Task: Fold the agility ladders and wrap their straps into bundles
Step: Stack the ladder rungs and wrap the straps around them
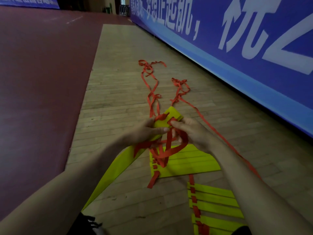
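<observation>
a big blue fabric banner (210, 7) with white characters fills the view from 12 round to 3 o'clock, standing along the floor's edge. a dark red matte floor covering (42, 73) takes the side from 8 to 11 o'clock. between them a pale wooden plank floor (115, 82) runs from 6 up towards 12 o'clock.

a long folded bundle of flat yellow plastic rungs (108, 180) slants from 7 o'clock up to the centre, its top end poking out between the two hands. at 5 o'clock a fanned row of yellow rungs (216, 202) lies on the planks, threaded on a red strap along its left ends. just above it, near the centre, lies a flat stack of yellow rungs (189, 161).

loose red woven straps (152, 85) trail over the planks from the hands towards 12 and 1 o'clock in tangled loops. one runs back towards 4 o'clock beside the right forearm.

the left hand (145, 131), just left of centre, is closed round the folded bundle, fingers wrapped across its face. the right hand (194, 133), just right of centre, has its fingers curled with a loop of red strap round them, one fingertip against the strap at the bundle's top end.
</observation>
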